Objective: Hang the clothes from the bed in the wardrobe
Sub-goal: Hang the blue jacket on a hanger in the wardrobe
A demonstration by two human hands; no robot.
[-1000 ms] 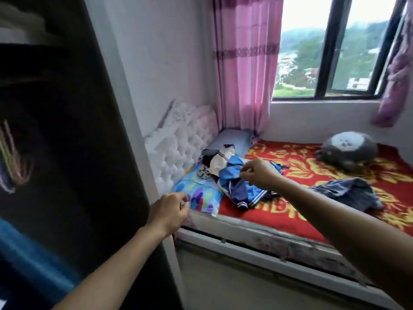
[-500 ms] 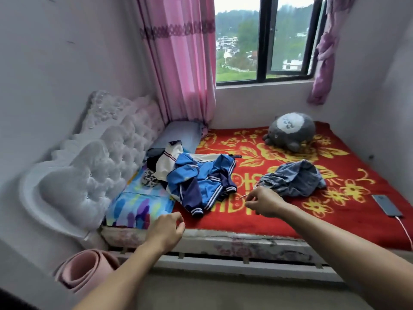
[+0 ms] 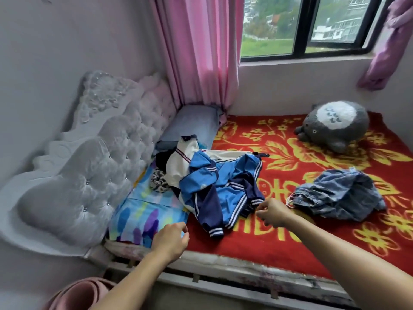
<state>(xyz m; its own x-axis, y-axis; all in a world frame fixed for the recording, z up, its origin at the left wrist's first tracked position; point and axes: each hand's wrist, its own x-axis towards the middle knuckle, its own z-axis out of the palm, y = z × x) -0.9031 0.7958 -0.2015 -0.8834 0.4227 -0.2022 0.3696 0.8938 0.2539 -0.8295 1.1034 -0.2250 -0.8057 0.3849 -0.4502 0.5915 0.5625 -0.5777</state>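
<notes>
The near edge cuts off the pink rolled mat (image 3: pixel 81 295). The blue jacket (image 3: pixel 225 186) covers part of the white garment (image 3: pixel 178 168). Whether the right hand (image 3: pixel 273 212) pinches anything is unclear.

Grey plush toy (image 3: pixel 333 124) below the window (image 3: pixel 300 25), pink curtain (image 3: pixel 201 52) beside it, rolled pink mat (image 3: pixel 78 294) bottom left

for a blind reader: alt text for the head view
A person's left hand and right hand reach toward a crumpled blue and white jacket on a red floral blanket. A denim garment lies beside it; a grey plush toy sits near the window.
</notes>
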